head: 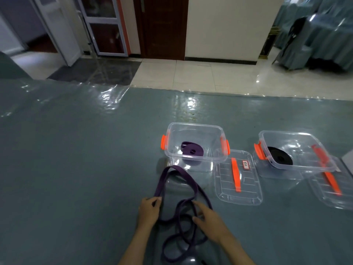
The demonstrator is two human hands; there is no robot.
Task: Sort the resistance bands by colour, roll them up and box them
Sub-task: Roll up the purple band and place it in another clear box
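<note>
While left grip (150, 207) pinches purple band (183, 188), right grip (207, 217) rests loosely spread on it

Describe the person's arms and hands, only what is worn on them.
Both forearms are bare as far as the frame shows: no sleeves in view. The left hand and right hand wear no gloves, and no rings, watch or bands are visible on the fingers or wrists.

Loose band (183, 190) purple; rolled bands purple (189, 153) and black (280, 158); boxes (194, 129) clear, orange latches (163, 142); tabletop (76, 150) grey-green.
</note>
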